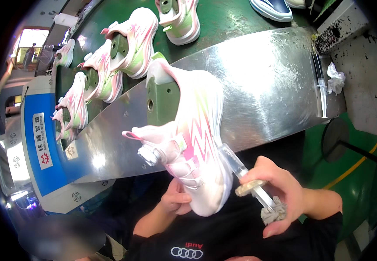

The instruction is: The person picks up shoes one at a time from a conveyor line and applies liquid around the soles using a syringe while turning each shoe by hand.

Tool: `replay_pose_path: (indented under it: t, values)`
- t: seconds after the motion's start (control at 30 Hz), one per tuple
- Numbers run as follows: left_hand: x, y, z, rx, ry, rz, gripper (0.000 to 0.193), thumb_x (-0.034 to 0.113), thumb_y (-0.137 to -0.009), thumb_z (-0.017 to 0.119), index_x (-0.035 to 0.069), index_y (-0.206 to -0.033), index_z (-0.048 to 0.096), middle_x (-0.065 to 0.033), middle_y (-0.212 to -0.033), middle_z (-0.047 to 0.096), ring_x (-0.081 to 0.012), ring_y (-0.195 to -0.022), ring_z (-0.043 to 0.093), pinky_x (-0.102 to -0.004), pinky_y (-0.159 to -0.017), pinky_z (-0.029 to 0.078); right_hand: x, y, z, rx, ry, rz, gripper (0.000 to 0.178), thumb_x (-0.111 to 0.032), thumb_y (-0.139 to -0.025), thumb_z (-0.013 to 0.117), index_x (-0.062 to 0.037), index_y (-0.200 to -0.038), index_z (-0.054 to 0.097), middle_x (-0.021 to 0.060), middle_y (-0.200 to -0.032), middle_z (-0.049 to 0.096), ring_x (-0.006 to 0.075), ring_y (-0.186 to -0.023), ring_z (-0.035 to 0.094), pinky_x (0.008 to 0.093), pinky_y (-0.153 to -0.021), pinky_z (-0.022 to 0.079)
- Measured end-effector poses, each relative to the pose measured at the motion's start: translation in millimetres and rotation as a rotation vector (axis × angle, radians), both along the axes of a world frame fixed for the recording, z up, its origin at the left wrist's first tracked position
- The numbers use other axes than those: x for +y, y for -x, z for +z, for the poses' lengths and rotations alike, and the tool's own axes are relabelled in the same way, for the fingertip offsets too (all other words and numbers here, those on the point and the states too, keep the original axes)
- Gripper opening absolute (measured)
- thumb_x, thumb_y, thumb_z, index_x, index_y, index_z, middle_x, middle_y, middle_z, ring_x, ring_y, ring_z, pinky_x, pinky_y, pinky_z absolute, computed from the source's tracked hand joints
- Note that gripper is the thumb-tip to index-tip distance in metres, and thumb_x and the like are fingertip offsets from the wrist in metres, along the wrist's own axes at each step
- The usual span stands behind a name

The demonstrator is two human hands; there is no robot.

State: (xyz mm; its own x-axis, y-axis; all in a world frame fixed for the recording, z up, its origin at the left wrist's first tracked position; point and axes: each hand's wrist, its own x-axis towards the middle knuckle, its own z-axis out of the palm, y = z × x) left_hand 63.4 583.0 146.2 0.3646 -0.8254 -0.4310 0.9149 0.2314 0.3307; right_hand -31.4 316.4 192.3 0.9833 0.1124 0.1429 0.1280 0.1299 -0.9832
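A white, pink and pale green sneaker [201, 139] with a green last inside it is held up in front of me, toe toward me. My left hand [176, 198] is closed on its toe end, thumb on the upper and the other fingers partly hidden. In my right hand [280, 187] is a clear syringe [234, 161], fingers wrapped round its barrel and plunger. The syringe's tip is at the edge where the upper meets the white sole; whether it touches I cannot tell. Tan wrapping sits round the syringe's flange, and crumpled grey material [274, 212] covers the plunger end.
A metal shelf [266, 82] runs across behind the sneaker. A second syringe [322, 93] and crumpled white tissue [335, 78] lie at its right end. Several similar sneakers [138, 39] stand on the green surface [227, 21] beyond. A blue and white machine panel [51, 100] is at the left.
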Motion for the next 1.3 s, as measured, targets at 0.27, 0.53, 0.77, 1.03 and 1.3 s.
replay_pose_path:
  t: [0.27, 0.53, 0.77, 1.03, 1.3]
  values:
    - [-35, 3, -20, 0.302, 0.212, -0.241, 0.068, -0.009, -0.075, 0.055, 0.007, -0.137, 0.033, -0.0141, -0.131, 0.046, -0.0310, -0.124, 0.043, -0.0465, -0.102, 0.036, -11, 35, 51, 0.112, 0.016, 0.015, 0.086, -0.045, -0.055, 0.085, 0.0034, -0.118, 0.051, 0.0082, -0.099, 0.062, 0.0139, -0.084, 0.046, 0.0250, -0.070, 0.032]
    - [-90, -3, -12, 0.095, 0.214, -0.380, 0.049, 0.006, -0.085, 0.059, 0.004, -0.131, 0.042, -0.0144, -0.129, 0.049, -0.0306, -0.121, 0.046, -0.0486, -0.102, 0.036, -18, 74, 81, 0.182, 0.027, -0.140, 0.084, -0.050, -0.055, 0.083, 0.0017, -0.114, 0.054, 0.0098, -0.097, 0.061, 0.0147, -0.083, 0.046, 0.0241, -0.068, 0.032]
    - [-117, -7, -11, 0.080, 0.278, -0.324, 0.039, 0.002, -0.085, 0.060, 0.004, -0.123, 0.049, -0.0124, -0.119, 0.056, -0.0262, -0.111, 0.054, -0.0402, -0.095, 0.047, -23, 89, 87, 0.077, 0.164, -0.232, 0.083, -0.052, -0.055, 0.082, -0.0002, -0.113, 0.055, 0.0095, -0.096, 0.061, 0.0150, -0.081, 0.045, 0.0245, -0.067, 0.032]
    - [-137, -10, -7, 0.095, 0.300, -0.310, 0.033, 0.003, -0.086, 0.058, 0.004, -0.119, 0.052, -0.0111, -0.114, 0.058, -0.0233, -0.108, 0.056, -0.0393, -0.093, 0.048, -23, 91, 87, -0.006, 0.445, -0.259, 0.082, -0.056, -0.053, 0.082, -0.0039, -0.111, 0.056, 0.0079, -0.097, 0.061, 0.0156, -0.076, 0.044, 0.0256, -0.067, 0.030]
    - [-150, -11, 2, 0.111, 0.314, -0.255, 0.030, 0.007, -0.089, 0.056, 0.004, -0.119, 0.053, -0.0113, -0.115, 0.059, -0.0232, -0.111, 0.055, -0.0379, -0.093, 0.047, -11, 81, 87, -0.009, 0.823, -0.183, 0.075, -0.058, -0.055, 0.079, -0.0105, -0.107, 0.055, -0.0015, -0.088, 0.061, 0.0146, -0.067, 0.041, 0.0291, -0.064, 0.027]
